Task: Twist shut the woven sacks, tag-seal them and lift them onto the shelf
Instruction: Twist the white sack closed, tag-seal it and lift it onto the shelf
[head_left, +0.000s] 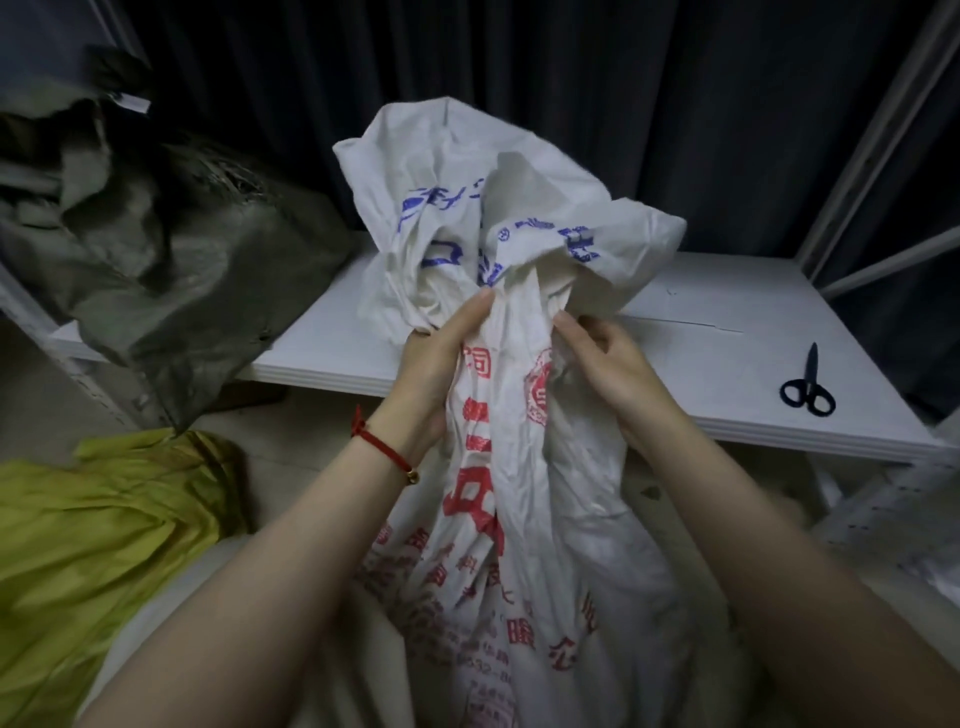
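Gripping white sack (519, 467) neck betw. both: L hand (441, 358) & R hand (608, 364) clamped either side.

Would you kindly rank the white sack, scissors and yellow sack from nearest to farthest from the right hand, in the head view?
1. white sack: gripped by the right hand, centre.
2. scissors: right, on the shelf.
3. yellow sack: far left, low down.

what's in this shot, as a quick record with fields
left grip: holds gathered neck of white sack
right grip: holds the same neck, opposite side
sack mouth: loose, flared above both grips
shelf: white, behind the sack
on shelf: grey-green sack at left, scissors at right
lower left: yellow sack
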